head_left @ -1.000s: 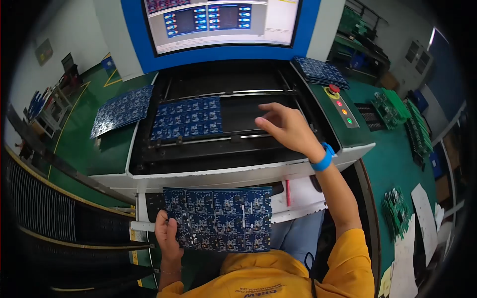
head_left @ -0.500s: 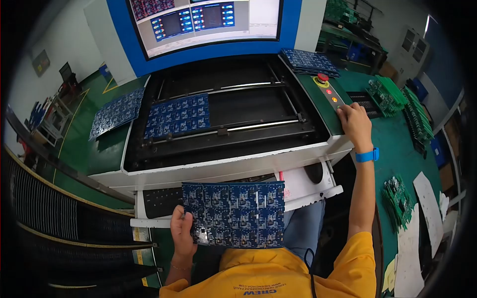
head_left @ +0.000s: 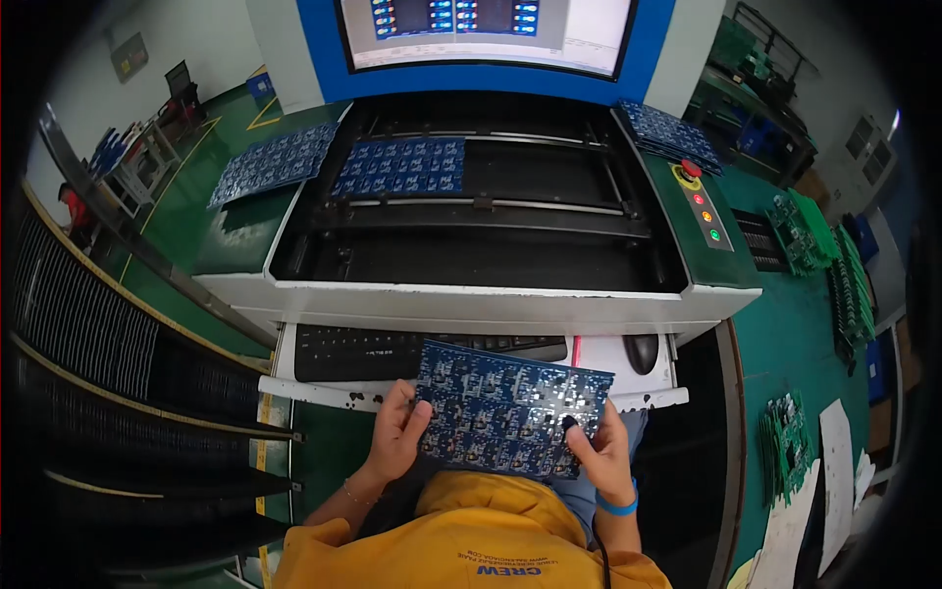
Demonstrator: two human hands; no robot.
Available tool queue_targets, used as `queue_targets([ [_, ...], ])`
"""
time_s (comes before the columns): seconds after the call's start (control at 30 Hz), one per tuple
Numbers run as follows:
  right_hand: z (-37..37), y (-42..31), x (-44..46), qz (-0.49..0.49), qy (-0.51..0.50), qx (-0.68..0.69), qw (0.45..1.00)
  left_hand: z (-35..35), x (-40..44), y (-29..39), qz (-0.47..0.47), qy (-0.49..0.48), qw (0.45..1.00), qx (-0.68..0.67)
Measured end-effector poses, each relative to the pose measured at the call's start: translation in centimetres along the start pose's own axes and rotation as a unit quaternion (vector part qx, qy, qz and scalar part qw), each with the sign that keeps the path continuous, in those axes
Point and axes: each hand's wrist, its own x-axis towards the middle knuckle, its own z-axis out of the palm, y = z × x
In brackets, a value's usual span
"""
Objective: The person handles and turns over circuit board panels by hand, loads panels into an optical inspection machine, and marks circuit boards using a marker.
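A blue circuit board panel, crowded with small parts, is held tilted in front of my body. My left hand grips its left edge, thumb on the face. On the right edge, my right hand is closed with its thumb pressed on the board's face; the fingers behind are partly hidden. Beyond, a second blue circuit board panel lies between the rails in the black bed of the machine. Another blue panel rests on the machine's left ledge.
A keyboard and a mouse sit on the pull-out tray. Lit buttons and a red emergency stop are on the right panel, near stacked blue boards. Green boards stand on the right bench. Black racks are at left.
My right hand has left the button panel and taken the right edge of the held board. The panel in the machine has shifted back. The camera view has turned left.
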Motion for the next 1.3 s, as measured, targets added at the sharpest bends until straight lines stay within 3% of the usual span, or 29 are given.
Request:
queue_targets([
  [0.03,0.4,0.9,-0.4,-0.001,0.059,0.013,0.998,0.0,-0.3,-0.3,0.004,-0.015,1.0,0.018],
  [0.07,0.3,1.4,-0.7,-0.004,0.087,0.01,0.996,-1.7,-0.6,-0.5,0.029,-0.059,0.986,0.151],
  [0.17,-0.7,1.7,-1.3,-0.021,0.151,0.015,0.988,-3.9,0.6,0.4,0.108,0.012,0.952,0.285],
  [0.23,-1.7,2.6,-1.9,-0.03,0.194,0.025,0.98,-6.9,0.6,-0.7,0.149,0.157,0.849,0.482],
  [0.3,-1.3,2.7,-2.4,-0.019,0.238,0.062,0.969,-10.4,0.2,-2.4,0.197,0.267,0.782,0.528],
  [0.47,-2.2,4.7,-2.9,-0.035,0.236,0.071,0.969,-14.4,-1.5,-3.6,0.19,0.292,0.662,0.663],
  [0.67,-1.7,5.1,-2.7,-0.023,0.229,0.088,0.969,-14.6,-1.3,-3.6,0.151,0.305,0.659,0.671],
  [0.83,-1.7,4.1,-2.4,-0.018,0.231,0.066,0.97,-14.1,-0.8,-2.4,0.174,0.279,0.642,0.692],
  [1.3,-2.0,3.4,-2.5,0.008,0.224,0.078,0.971,-13.2,-0.6,-0.8,0.123,0.24,0.68,0.682],
])
